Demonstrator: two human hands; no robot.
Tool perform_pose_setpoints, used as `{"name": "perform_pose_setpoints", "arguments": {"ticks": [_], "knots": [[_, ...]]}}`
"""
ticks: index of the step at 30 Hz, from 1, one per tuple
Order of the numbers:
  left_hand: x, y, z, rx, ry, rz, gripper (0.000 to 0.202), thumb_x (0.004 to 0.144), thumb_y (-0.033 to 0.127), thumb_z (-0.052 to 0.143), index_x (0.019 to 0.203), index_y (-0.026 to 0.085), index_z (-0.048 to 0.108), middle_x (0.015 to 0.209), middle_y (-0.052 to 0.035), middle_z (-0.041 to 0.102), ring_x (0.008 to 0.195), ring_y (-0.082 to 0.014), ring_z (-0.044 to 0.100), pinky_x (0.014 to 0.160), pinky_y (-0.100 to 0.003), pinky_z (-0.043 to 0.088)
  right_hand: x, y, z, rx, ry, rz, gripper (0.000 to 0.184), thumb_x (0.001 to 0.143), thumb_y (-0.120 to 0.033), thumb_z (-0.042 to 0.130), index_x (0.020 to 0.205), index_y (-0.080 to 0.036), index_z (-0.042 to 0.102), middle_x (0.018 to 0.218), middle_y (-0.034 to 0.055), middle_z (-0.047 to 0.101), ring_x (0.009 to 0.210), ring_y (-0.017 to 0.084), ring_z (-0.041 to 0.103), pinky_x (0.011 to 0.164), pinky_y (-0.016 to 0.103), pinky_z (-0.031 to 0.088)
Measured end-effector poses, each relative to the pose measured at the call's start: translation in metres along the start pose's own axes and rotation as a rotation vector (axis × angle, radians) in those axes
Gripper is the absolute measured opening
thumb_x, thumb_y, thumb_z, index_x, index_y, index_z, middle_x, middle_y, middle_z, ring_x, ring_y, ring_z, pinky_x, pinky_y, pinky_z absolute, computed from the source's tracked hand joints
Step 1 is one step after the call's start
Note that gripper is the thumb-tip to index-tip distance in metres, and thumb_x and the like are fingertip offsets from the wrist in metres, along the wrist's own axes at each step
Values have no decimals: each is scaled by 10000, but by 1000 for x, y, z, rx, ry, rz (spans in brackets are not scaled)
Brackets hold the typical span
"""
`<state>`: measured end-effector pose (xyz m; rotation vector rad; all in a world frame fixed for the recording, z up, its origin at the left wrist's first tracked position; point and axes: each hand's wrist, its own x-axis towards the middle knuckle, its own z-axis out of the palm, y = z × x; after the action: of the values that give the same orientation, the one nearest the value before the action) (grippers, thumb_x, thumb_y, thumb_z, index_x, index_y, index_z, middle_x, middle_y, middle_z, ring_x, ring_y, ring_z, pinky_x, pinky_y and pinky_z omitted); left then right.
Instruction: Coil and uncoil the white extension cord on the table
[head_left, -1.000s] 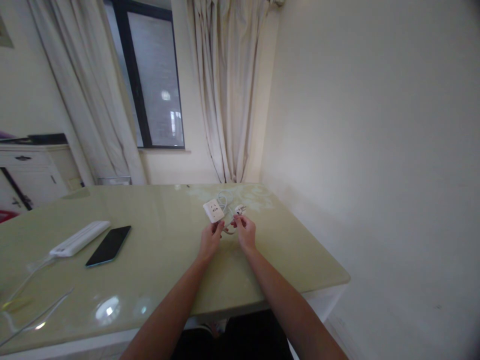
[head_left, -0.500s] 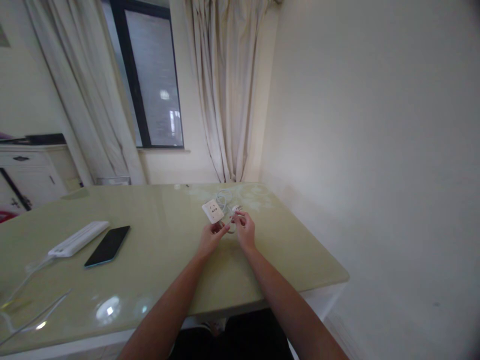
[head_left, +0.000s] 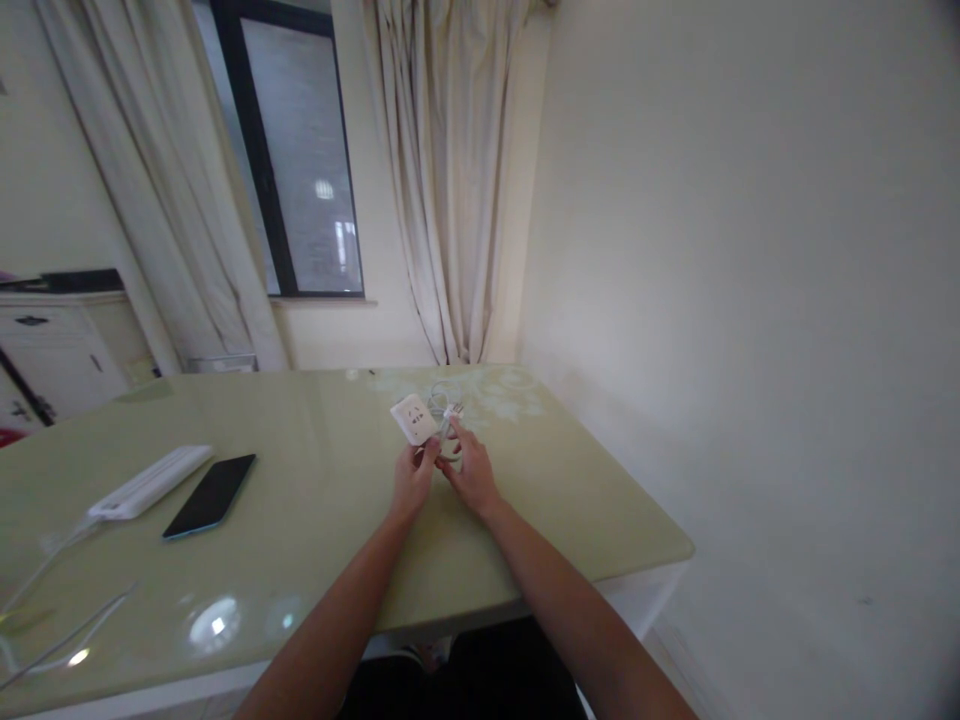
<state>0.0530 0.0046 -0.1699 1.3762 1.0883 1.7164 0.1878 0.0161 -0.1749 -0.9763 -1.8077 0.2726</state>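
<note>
A white socket box [head_left: 414,419] with plug holes on its face tilts up above the far part of the table. My left hand [head_left: 414,474] is closed at its lower end, thumb in front. Beside it, my right hand [head_left: 471,468] has its fingers bent around the pale cord just below a white plug [head_left: 453,411], whose metal prongs point up and right. Loops of the thin cord [head_left: 437,391] show behind the socket box and the plug. The fingertips of both hands nearly meet, and part of the cord between them is hidden.
To the left on the glossy green table [head_left: 315,560] lie a white power strip [head_left: 154,482] and a black phone [head_left: 211,495]. Another white cord [head_left: 71,635] runs at the near left. A wall [head_left: 750,350] borders the table's right side; curtains [head_left: 450,200] hang behind.
Both hands have shifted slightly left with the socket box and plug. My right hand has come closer to my left, and the plug stands nearer the box.
</note>
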Motion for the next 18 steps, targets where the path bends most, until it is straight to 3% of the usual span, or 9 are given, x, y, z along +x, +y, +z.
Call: {"name": "perform_pose_setpoints", "arguments": {"ticks": [3,6,11,18], "knots": [[0,2,-1,26,22,39,443,844,574,657,919,139,692,808,-90,739,690,-210,706,665,-314,563,1,-6,0,-124,33,-4,641,882,-201,625,1505,-209,477,1129,96,670,995,240,614,929,378,456],[1,4,-1,74,63,64,442,840,584,655,857,143,681,717,-61,698,592,-174,647,577,-280,521,1,-9,2,-198,38,-25,601,860,-115,578,1454,-199,548,1120,101,663,1058,247,596,947,371,433],[-2,10,1,64,76,59,447,836,612,654,822,165,652,623,-20,618,521,-142,572,496,-251,467,1,-11,0,-262,33,-31,525,854,-106,581,1371,-180,632,1091,105,651,1031,251,576,927,375,414],[-5,13,5,-46,-23,61,422,796,563,736,901,169,629,884,-65,711,712,-189,716,637,-281,570,0,-9,-5,-267,41,-32,376,907,-164,592,1269,-199,687,1035,88,632,978,245,551,885,368,403]]}}
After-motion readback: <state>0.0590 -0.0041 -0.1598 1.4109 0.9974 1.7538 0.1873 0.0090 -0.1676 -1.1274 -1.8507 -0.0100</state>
